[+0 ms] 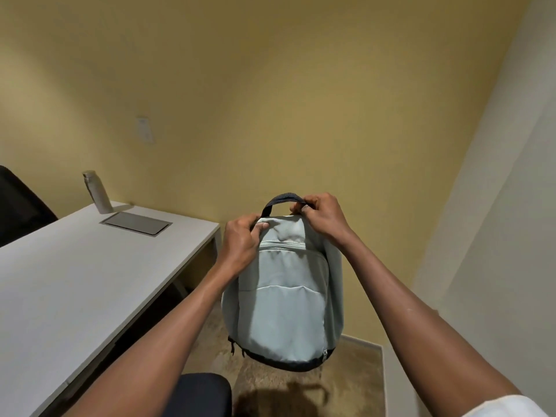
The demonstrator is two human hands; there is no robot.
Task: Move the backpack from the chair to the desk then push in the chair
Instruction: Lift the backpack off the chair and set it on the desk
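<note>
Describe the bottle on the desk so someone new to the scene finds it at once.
Start at the white desk on the left and follow its top to the far end by the yellow wall. The bottle stands there upright, just behind a grey rectangular panel set flush into the desktop. It is the only tall thing on the desk: slim, pale grey-white, with a cap.

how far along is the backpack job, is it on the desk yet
Done: the pale blue-grey fabric backpack is off the dark padded chair and hangs in the air over the carpet. In hand: the left hand pinches its top edge and the right hand grips the dark carry handle. Left: set it on the white rectangular desk, where it has not landed, then push in the chair.
</note>
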